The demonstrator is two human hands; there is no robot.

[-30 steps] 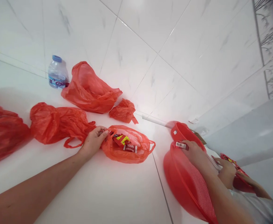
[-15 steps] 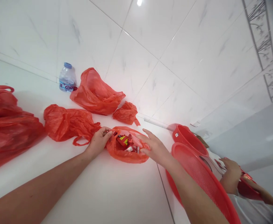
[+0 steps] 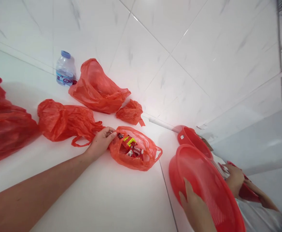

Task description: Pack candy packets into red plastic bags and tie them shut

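My left hand (image 3: 102,141) pinches the left edge of an open red plastic bag (image 3: 128,162). Inside the bag lie several small wrapped packets (image 3: 130,143), mostly red, one with a yellow patch. My right hand (image 3: 194,203) is over the near left side of a large red plastic basket (image 3: 210,170), with its fingers apart and nothing visible in them. Whether it touches the basket I cannot tell. A crumpled red bag (image 3: 63,120) with a loop handle lies just left of my left hand.
More red bags sit at the far left (image 3: 8,132), by the wall (image 3: 99,90) and behind the open bag (image 3: 131,112). A bottle (image 3: 65,69) with a blue cap stands against the tiled wall. Another red basket (image 3: 191,140) and a co-worker's hands (image 3: 235,177) are at right.
My right hand has moved from the open bag to the right and down, over the large basket. My left hand keeps its hold on the bag. The view has shifted slightly.
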